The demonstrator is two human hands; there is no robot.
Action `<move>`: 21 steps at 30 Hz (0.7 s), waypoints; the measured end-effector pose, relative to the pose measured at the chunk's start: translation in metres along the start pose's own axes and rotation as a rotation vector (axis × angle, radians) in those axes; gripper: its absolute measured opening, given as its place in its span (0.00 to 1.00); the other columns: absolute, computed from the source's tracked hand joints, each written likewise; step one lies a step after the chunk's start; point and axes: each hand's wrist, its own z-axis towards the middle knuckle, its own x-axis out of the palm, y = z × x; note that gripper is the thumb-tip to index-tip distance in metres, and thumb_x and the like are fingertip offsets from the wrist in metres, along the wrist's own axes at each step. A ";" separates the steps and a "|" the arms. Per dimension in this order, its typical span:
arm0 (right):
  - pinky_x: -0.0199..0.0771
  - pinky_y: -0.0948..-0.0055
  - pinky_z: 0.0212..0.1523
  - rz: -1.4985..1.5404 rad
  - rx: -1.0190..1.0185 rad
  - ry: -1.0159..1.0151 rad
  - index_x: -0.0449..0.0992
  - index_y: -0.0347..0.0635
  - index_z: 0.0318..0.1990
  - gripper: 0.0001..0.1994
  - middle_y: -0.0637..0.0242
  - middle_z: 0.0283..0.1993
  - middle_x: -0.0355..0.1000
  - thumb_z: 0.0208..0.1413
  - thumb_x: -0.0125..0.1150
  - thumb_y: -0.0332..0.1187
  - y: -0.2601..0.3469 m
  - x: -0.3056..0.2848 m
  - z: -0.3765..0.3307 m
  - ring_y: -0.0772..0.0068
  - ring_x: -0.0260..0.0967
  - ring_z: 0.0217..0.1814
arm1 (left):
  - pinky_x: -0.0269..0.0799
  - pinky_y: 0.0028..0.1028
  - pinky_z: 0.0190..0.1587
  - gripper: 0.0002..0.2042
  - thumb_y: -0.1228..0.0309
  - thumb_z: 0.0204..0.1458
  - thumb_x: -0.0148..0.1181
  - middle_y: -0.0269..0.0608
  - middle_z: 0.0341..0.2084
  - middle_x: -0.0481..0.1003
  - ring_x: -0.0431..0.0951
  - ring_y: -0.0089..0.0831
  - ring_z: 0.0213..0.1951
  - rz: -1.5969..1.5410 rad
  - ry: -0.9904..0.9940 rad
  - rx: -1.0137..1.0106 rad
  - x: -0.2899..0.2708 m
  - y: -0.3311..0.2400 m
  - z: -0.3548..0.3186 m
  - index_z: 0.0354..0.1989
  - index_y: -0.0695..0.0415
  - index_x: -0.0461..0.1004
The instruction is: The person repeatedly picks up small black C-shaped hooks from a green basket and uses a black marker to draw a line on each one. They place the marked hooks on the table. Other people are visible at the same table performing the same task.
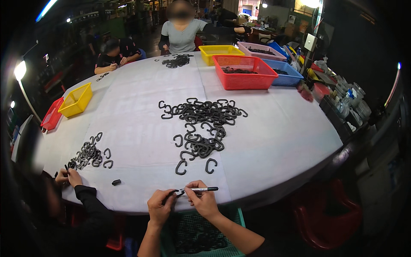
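Note:
My left hand [158,206] is closed, its thumb and fingers pinching a small black C-shaped ring [181,194] above the near table edge. My right hand [204,203] grips a slim, pen-shaped tool [204,189] with a pale barrel and a black end. Its tip meets the ring or lies very near it; the exact contact is too small to tell. Beyond my hands lies a loose heap of black C-shaped rings [209,112], trailing toward me, with a few single ones nearest. Below my hands, a green basket [240,217] holds more dark pieces.
Red [246,81], yellow, pink and blue baskets stand at the far right. Two more baskets, yellow [76,100] and red, sit at the left edge. Co-workers sit left and far; the near-left person's hands [69,175] work beside another heap. A red chair [325,214] stands right.

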 end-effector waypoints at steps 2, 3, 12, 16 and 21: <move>0.67 0.85 0.23 0.006 0.009 0.017 0.70 0.37 0.38 0.08 0.74 0.24 0.68 0.58 0.59 0.32 -0.001 0.000 0.001 0.87 0.64 0.23 | 0.70 0.26 0.29 0.08 0.80 0.44 0.64 0.41 0.23 0.76 0.75 0.30 0.25 0.001 0.001 -0.001 0.000 -0.001 0.001 0.34 0.60 0.79; 0.65 0.85 0.22 0.016 -0.005 0.007 0.70 0.38 0.37 0.08 0.74 0.23 0.68 0.58 0.59 0.33 -0.002 0.000 0.001 0.87 0.63 0.22 | 0.70 0.26 0.29 0.07 0.80 0.45 0.64 0.41 0.23 0.76 0.75 0.30 0.25 0.002 0.006 -0.005 0.000 -0.003 0.002 0.34 0.60 0.79; 0.67 0.84 0.23 0.055 0.000 -0.025 0.68 0.37 0.42 0.09 0.71 0.26 0.67 0.59 0.57 0.31 0.001 -0.002 0.001 0.85 0.64 0.24 | 0.69 0.24 0.30 0.06 0.81 0.47 0.61 0.41 0.24 0.76 0.76 0.28 0.26 0.000 0.023 0.032 0.000 0.000 0.002 0.34 0.62 0.79; 0.67 0.81 0.23 0.273 -0.059 -0.093 0.65 0.36 0.44 0.09 0.68 0.27 0.66 0.59 0.55 0.29 -0.006 -0.001 0.000 0.82 0.64 0.24 | 0.69 0.24 0.30 0.06 0.81 0.47 0.61 0.41 0.24 0.77 0.75 0.27 0.26 -0.032 0.027 0.019 -0.002 -0.001 0.008 0.34 0.62 0.79; 0.67 0.82 0.23 0.283 -0.109 -0.074 0.64 0.36 0.44 0.09 0.68 0.27 0.66 0.59 0.55 0.29 -0.006 0.002 0.001 0.83 0.64 0.24 | 0.70 0.26 0.31 0.07 0.79 0.46 0.62 0.41 0.26 0.77 0.76 0.32 0.28 -0.044 0.020 0.037 -0.006 0.003 -0.002 0.35 0.60 0.79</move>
